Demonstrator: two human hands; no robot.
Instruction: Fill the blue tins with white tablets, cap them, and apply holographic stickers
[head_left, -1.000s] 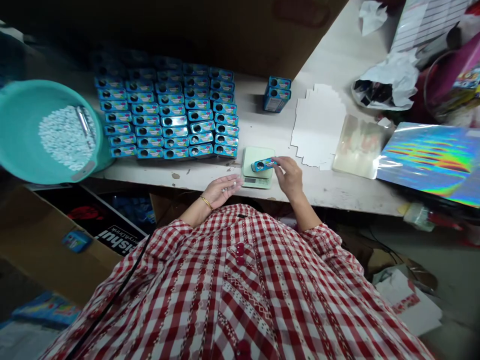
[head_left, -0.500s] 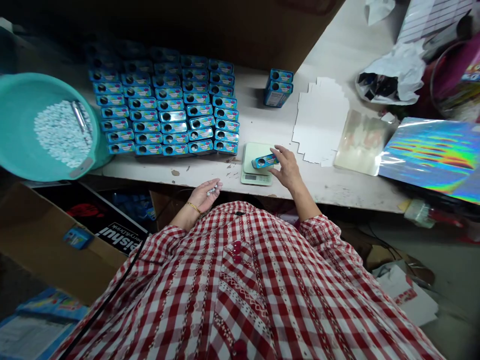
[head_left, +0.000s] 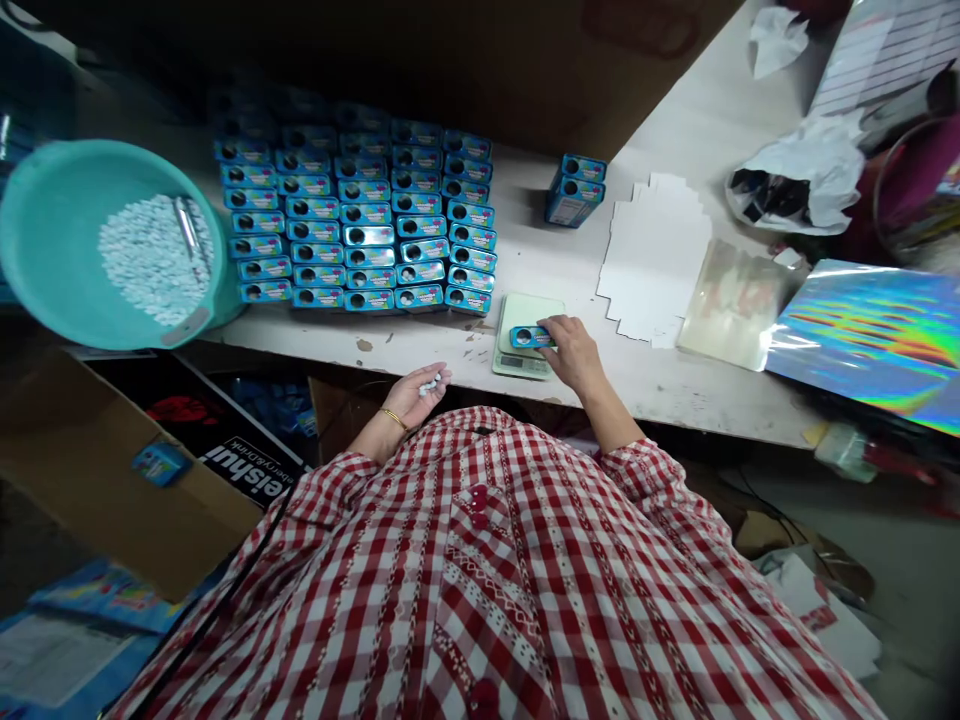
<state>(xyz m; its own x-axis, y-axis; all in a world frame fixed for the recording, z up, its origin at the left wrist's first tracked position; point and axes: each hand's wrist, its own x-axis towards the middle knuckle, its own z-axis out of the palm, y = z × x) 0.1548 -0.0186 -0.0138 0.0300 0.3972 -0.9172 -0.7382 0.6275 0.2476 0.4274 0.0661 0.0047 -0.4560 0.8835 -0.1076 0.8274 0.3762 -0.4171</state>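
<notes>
My left hand [head_left: 409, 400] is cupped palm up by the table's front edge, holding several small white candies [head_left: 430, 384]. Between the thumb and fingers of my right hand [head_left: 575, 357] is the right end of a blue candy tin [head_left: 529, 337] with a dark round spot on top. That tin is on, or just over, a pale green kitchen scale [head_left: 534, 306]; I cannot tell whether its weight rests there. Rows of similar blue tins [head_left: 370, 278] stand to the left of the scale.
A turquoise basin [head_left: 45, 270] of white candies [head_left: 146, 260], with a metal scoop [head_left: 187, 230] in it, stands left. Behind the scale are two blue tins [head_left: 576, 200]. White card sheets [head_left: 652, 260] and a shiny holographic sheet [head_left: 877, 340] lie right. A cardboard box [head_left: 135, 480] sits below left.
My right hand's fingers have closed around the tin's end, and the tin now lies straighter on the scale. My left hand has opened slightly, showing more candies. The whole view has shifted a little.
</notes>
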